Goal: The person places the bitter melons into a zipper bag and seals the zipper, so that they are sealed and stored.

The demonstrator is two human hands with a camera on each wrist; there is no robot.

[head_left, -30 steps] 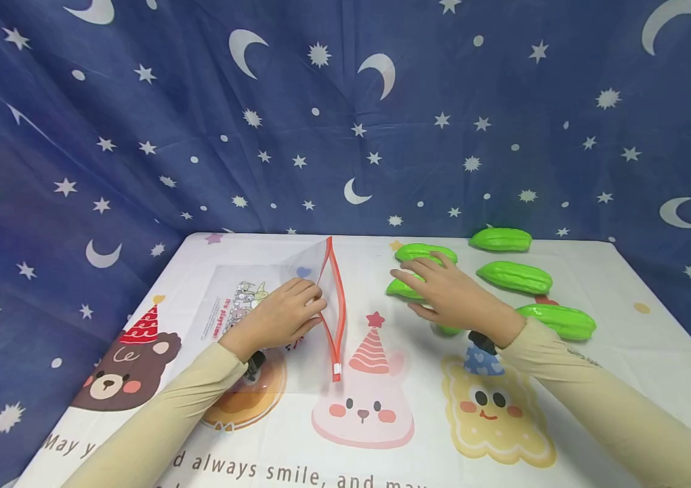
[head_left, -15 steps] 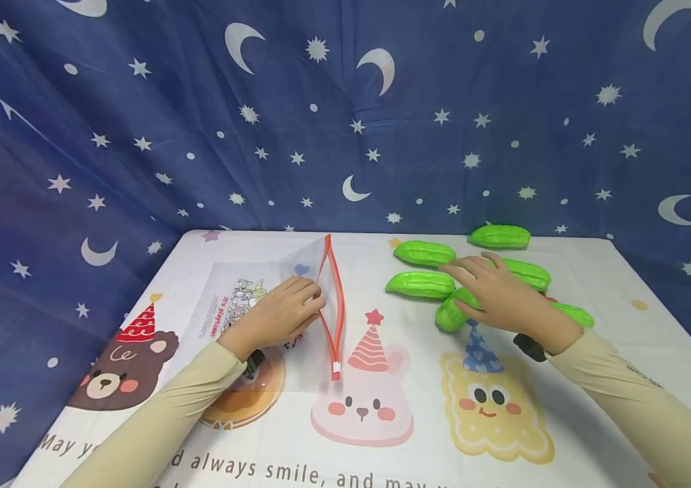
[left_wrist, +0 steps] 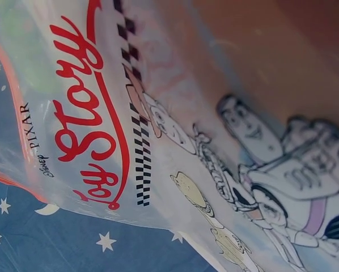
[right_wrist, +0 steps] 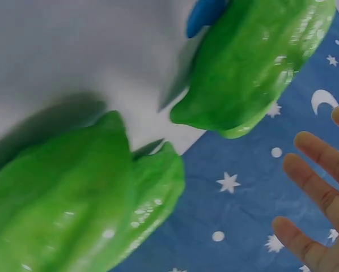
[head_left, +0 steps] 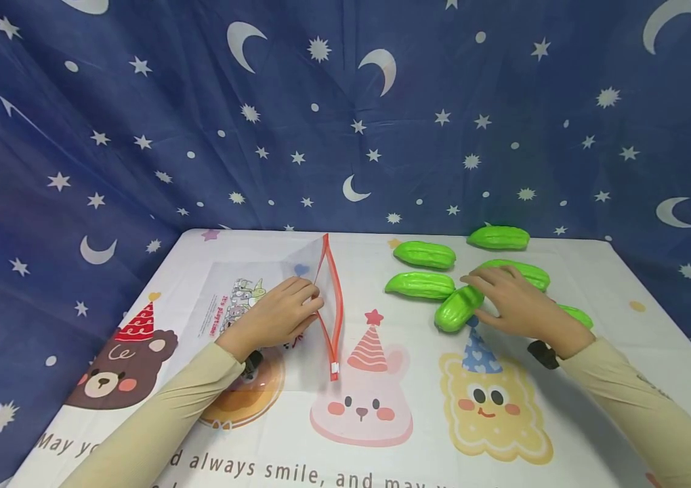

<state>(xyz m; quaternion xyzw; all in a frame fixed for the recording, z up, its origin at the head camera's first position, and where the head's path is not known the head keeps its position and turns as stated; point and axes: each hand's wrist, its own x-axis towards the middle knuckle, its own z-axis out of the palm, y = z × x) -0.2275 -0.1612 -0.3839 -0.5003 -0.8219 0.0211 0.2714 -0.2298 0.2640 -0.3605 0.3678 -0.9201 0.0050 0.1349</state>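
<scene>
A clear zip bag (head_left: pixel 214 295) with a red-orange zip edge (head_left: pixel 338 305) lies on the table at the left, its mouth gaping to the right. My left hand (head_left: pixel 278 312) holds the bag at its mouth, fingertips curled over the upper sheet's edge. Close up, the left wrist view shows the bag's printed front (left_wrist: pixel 96 124). Over the gourds at the right hovers my right hand (head_left: pixel 510 301). Its fingers (right_wrist: pixel 308 187) are spread in the right wrist view, with nothing between them. Nearest to it, a green ridged gourd (head_left: pixel 455 312) lies slanted, its upper end beside the fingertips.
Two more gourds, a rear one (head_left: pixel 424 254) and a front one (head_left: pixel 420 285), lie left of the right hand. Others are behind it: a far gourd (head_left: pixel 498 237), a partly covered gourd (head_left: pixel 525 272) and one at the right (head_left: pixel 578 316). A blue curtain (head_left: pixel 345 135) hangs behind the table.
My right hand has moved right, from over the two left gourds to the slanted gourd, and its fingers have drawn a little closer to it. The left hand and the bag stay in place.
</scene>
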